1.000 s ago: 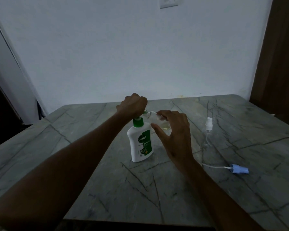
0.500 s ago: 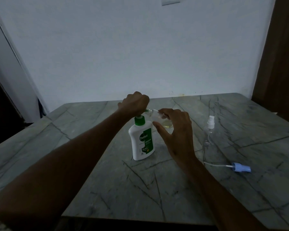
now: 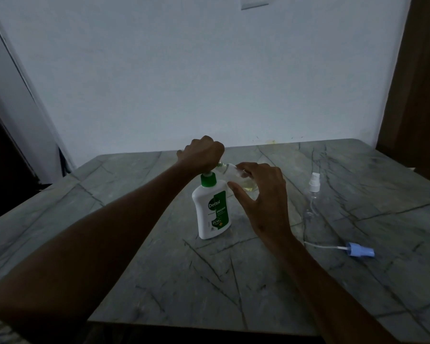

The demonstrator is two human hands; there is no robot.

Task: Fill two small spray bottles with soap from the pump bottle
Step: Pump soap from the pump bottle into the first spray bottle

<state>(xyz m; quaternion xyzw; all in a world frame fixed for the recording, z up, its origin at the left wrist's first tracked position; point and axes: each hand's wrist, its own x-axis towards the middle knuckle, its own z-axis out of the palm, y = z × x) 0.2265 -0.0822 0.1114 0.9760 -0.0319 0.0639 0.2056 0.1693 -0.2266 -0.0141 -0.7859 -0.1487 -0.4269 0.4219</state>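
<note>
At the frame's centre, little has changed over the last second: the left hand (image 3: 204,155) still sits fisted on the pump head, and the pump bottle (image 3: 212,209) stands upright on the same patch of table (image 3: 134,269), so pumping looks to be still under way rather than finished. Just right of it, the right hand (image 3: 261,194) keeps its fingers closed around a small clear bottle (image 3: 231,170), tilted with its mouth touching the nozzle; a pale yellow pool shows low inside it, so this first fill seems partly done. Only the view has drifted slightly, not the things. Further right, the second spray bottle (image 3: 312,197) stands upright with its white sprayer on, apparently empty and untouched, well apart from the hands. At lower right, the blue sprayer (image 3: 359,252) lies on its side with its thin tube pointing toward the right forearm; a careless pull back of that arm could sweep it. The table's near edge runs across the bottom of the frame, well clear of the bottles, and open stone lies at left and in front for setting things down.
</note>
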